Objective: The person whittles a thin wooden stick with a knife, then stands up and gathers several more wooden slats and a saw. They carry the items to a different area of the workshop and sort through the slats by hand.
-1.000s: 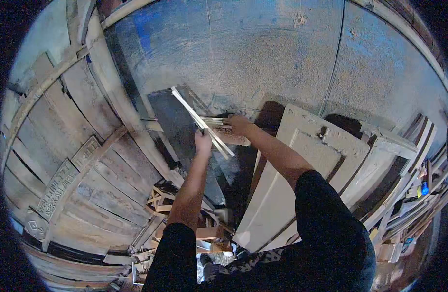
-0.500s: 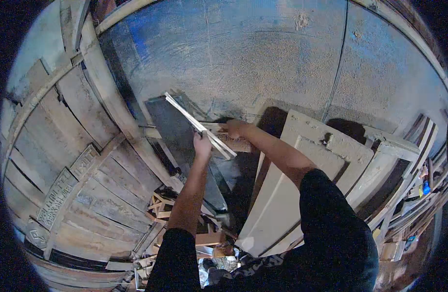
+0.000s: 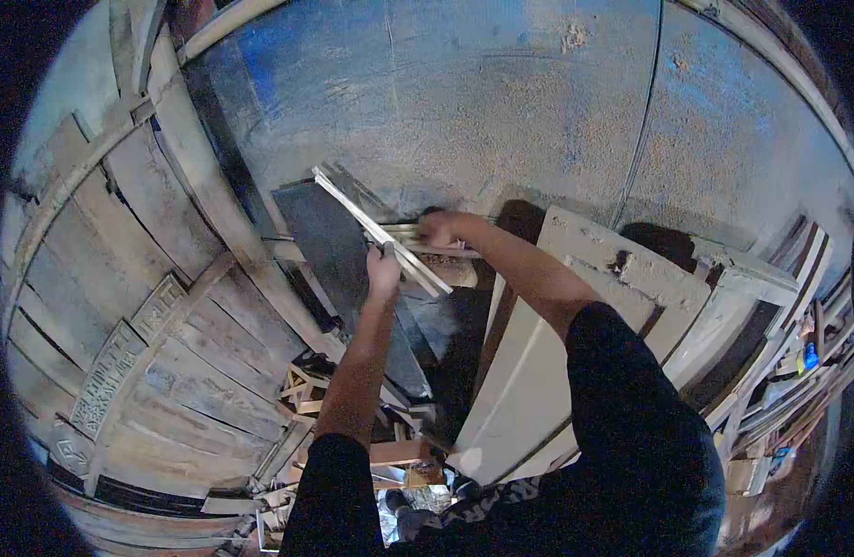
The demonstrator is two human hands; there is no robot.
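My left hand (image 3: 382, 270) is closed around a small bundle of thin whitish strips (image 3: 362, 215), which slants from upper left to lower right. What the strips are made of is not certain; they look like wood trim. Just right of them is my right hand (image 3: 440, 228), smeared by motion, its fingers over a wooden ledge (image 3: 450, 273) with light-coloured pieces on it. Whether it grips one of these pieces I cannot make out. Behind the strips leans a dark grey panel (image 3: 329, 237).
A worn blue-grey wall (image 3: 501, 111) stands in front. Pale panelled doors (image 3: 529, 390) lean at the right, with stacked wood scraps (image 3: 798, 408) beyond. Plank boards (image 3: 186, 399) cover the left side. A small wooden frame (image 3: 304, 390) and other offcuts lie low, near my feet.
My right hand has shifted slightly left over the ledge, and light pieces beneath it look displaced. My left hand and the strips have moved only a little.
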